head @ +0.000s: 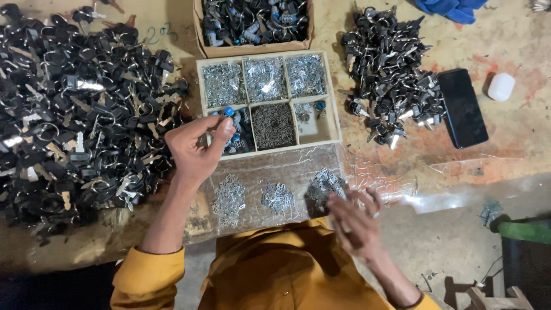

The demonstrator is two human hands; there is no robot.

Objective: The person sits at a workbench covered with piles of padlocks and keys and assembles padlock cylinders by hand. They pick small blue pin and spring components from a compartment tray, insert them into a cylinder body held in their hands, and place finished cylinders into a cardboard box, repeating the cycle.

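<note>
My left hand (198, 146) is raised over the lower-left compartment of a wooden divided tray (333, 123), pinching a small blue-capped part (229, 111) between thumb and fingers. My right hand (353, 218) is blurred, fingers spread, just right of a pile of small silvery metal pieces (322, 185) on a clear plastic sheet (376, 172). Two more silvery piles (229, 198) (278, 197) lie on the sheet. The tray's top compartments hold shiny metal bits (264, 77); one lower compartment holds dark pins (274, 125).
A big heap of black-headed keys and locks (74, 115) fills the left. A smaller heap (393, 80) lies right of the tray. A cardboard box of parts (255, 23) sits behind it. A black phone (462, 107), a white container (501, 86) and blue cloth (450, 8) are at right.
</note>
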